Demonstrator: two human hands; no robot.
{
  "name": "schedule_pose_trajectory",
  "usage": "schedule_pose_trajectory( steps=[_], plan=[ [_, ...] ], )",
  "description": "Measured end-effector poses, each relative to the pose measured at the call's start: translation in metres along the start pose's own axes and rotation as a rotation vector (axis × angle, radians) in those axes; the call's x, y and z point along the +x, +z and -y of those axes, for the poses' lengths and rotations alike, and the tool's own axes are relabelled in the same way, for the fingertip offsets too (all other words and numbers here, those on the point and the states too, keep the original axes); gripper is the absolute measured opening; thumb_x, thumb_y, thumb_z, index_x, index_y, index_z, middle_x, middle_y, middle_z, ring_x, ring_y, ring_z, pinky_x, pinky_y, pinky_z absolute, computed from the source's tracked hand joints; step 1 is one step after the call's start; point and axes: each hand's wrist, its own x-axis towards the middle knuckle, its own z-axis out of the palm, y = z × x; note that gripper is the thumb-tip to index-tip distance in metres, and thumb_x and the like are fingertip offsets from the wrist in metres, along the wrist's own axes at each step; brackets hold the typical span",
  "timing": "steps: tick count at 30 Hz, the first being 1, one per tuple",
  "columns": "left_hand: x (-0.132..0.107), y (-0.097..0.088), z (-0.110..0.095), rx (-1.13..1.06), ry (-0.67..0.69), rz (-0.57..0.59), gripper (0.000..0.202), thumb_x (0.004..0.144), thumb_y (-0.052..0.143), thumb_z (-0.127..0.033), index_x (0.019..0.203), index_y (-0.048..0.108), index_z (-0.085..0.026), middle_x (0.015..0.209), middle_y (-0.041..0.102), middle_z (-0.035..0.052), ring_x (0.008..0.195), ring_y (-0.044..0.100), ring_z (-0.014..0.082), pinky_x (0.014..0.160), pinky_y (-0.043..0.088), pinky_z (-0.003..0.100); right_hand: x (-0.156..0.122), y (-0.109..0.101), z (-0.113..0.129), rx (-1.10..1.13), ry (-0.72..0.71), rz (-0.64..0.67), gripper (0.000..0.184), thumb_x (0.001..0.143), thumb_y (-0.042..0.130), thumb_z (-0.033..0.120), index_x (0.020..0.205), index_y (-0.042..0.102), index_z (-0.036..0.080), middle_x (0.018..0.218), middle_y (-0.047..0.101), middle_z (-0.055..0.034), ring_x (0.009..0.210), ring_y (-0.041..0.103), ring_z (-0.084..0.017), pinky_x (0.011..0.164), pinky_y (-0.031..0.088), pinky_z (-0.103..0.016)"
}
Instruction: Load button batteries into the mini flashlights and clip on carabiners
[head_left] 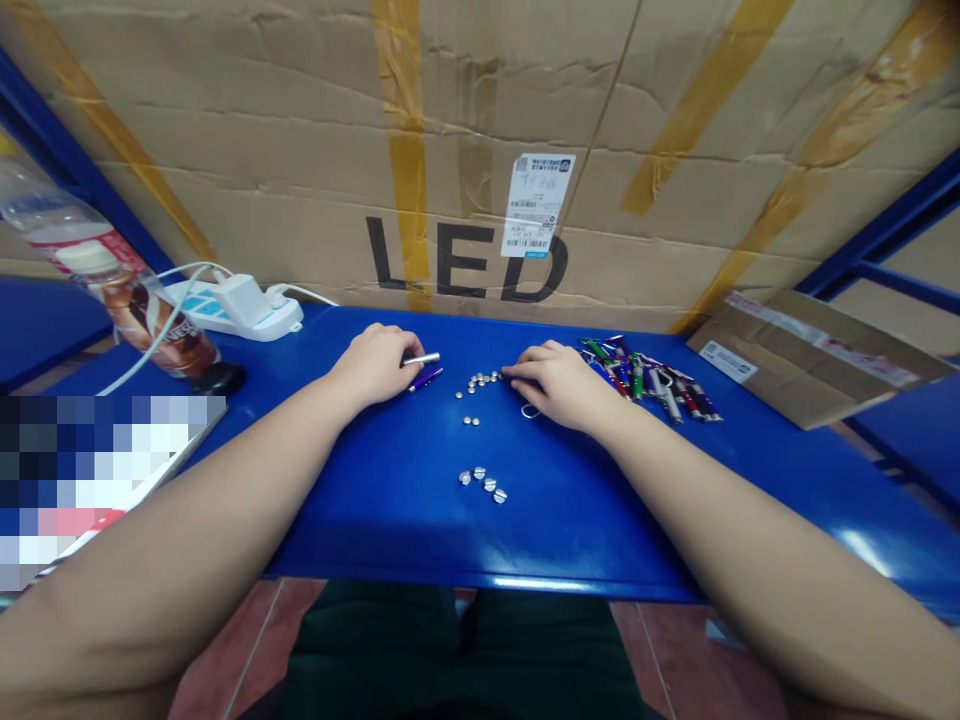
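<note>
My left hand (373, 366) rests on the blue metal table (480, 530) and holds a short silver metal tube (423, 359) in its fingertips. A slim purple tube (426, 378) lies just below it, touching or nearly touching the fingers. My right hand (561, 385) lies flat, its fingertips at the end of a curved row of small silver button cells (475, 381). A small wire ring (530, 411) shows beside that hand's heel. More button cells lie in small groups (480, 484) nearer me. To its right sits a heap of multicoloured keychain torches (645, 379).
A clear plastic drink bottle (127, 300) lies tilted at the left, near a white power strip (240, 312) with a plugged-in adapter and cables. A large taped cardboard carton (480, 130) stands behind the table. A flat cardboard parcel (810, 355) lies at the right.
</note>
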Motion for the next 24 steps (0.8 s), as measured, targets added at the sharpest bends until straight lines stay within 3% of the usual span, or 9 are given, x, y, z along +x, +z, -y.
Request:
schedule_pose_trajectory(
  steps=[4, 7, 10, 16, 19, 22, 24],
  plan=[
    [-0.002, -0.004, -0.007, -0.155, -0.040, -0.043, 0.021, 0.092, 0.062, -0.034, 0.105, 0.069, -0.021, 0.100, 0.075, 0.0076, 0.094, 0.065, 0.0278, 0.079, 0.049, 0.039, 0.001, 0.003, 0.002, -0.018, -0.017, 0.002, 0.028, 0.103, 0.058, 0.030, 0.119, 0.079, 0.022, 0.111, 0.074, -0.0113, 0.102, 0.061, -0.028, 0.091, 0.047, -0.044],
    [-0.005, -0.007, -0.012, -0.292, -0.036, -0.009, 0.027, 0.092, 0.063, -0.033, 0.116, 0.063, -0.021, 0.094, 0.075, 0.0038, 0.076, 0.065, 0.0207, 0.070, 0.047, 0.034, 0.000, 0.001, 0.003, 0.007, -0.043, -0.010, 0.023, 0.102, 0.062, 0.031, 0.109, 0.081, 0.021, 0.108, 0.075, -0.0100, 0.101, 0.062, -0.027, 0.093, 0.046, -0.043],
    [-0.007, -0.008, -0.015, -0.313, -0.004, 0.020, 0.032, 0.091, 0.065, -0.032, 0.121, 0.062, -0.020, 0.088, 0.074, 0.0019, 0.069, 0.064, 0.0186, 0.066, 0.045, 0.032, -0.001, -0.001, 0.004, 0.037, -0.072, -0.005, 0.018, 0.100, 0.065, 0.029, 0.104, 0.080, 0.021, 0.104, 0.076, -0.0091, 0.098, 0.063, -0.026, 0.092, 0.047, -0.042],
    [-0.009, -0.010, -0.022, -0.419, 0.074, -0.005, 0.033, 0.096, 0.057, -0.030, 0.127, 0.062, -0.020, 0.097, 0.075, 0.0048, 0.075, 0.068, 0.0185, 0.072, 0.051, 0.032, -0.002, -0.004, 0.004, 0.063, -0.108, 0.011, 0.013, 0.097, 0.066, 0.024, 0.099, 0.078, 0.019, 0.101, 0.076, -0.0094, 0.095, 0.064, -0.026, 0.092, 0.049, -0.043],
    [-0.012, -0.008, -0.028, -0.459, 0.190, -0.013, 0.035, 0.095, 0.060, -0.033, 0.128, 0.064, -0.021, 0.102, 0.075, 0.0058, 0.083, 0.070, 0.0195, 0.077, 0.053, 0.033, -0.004, -0.006, 0.008, 0.112, -0.077, -0.035, 0.018, 0.095, 0.069, 0.027, 0.109, 0.076, 0.019, 0.107, 0.075, -0.0111, 0.101, 0.066, -0.029, 0.094, 0.049, -0.045],
    [-0.015, -0.007, -0.036, -0.517, 0.311, 0.000, 0.028, 0.095, 0.064, -0.036, 0.118, 0.068, -0.021, 0.101, 0.077, 0.0049, 0.089, 0.071, 0.0199, 0.078, 0.054, 0.031, -0.007, -0.012, 0.016, 0.299, -0.052, -0.137, 0.041, 0.093, 0.071, 0.038, 0.128, 0.067, 0.017, 0.108, 0.075, -0.0114, 0.099, 0.069, -0.027, 0.089, 0.051, -0.041],
    [-0.018, -0.006, -0.042, -0.541, 0.368, 0.002, 0.024, 0.095, 0.065, -0.036, 0.112, 0.071, -0.020, 0.099, 0.077, 0.0038, 0.088, 0.071, 0.0189, 0.076, 0.053, 0.029, -0.008, -0.015, 0.023, 0.439, -0.058, -0.159, 0.035, 0.096, 0.067, 0.041, 0.122, 0.067, 0.017, 0.100, 0.075, -0.0082, 0.087, 0.070, -0.023, 0.079, 0.052, -0.035]
  ],
)
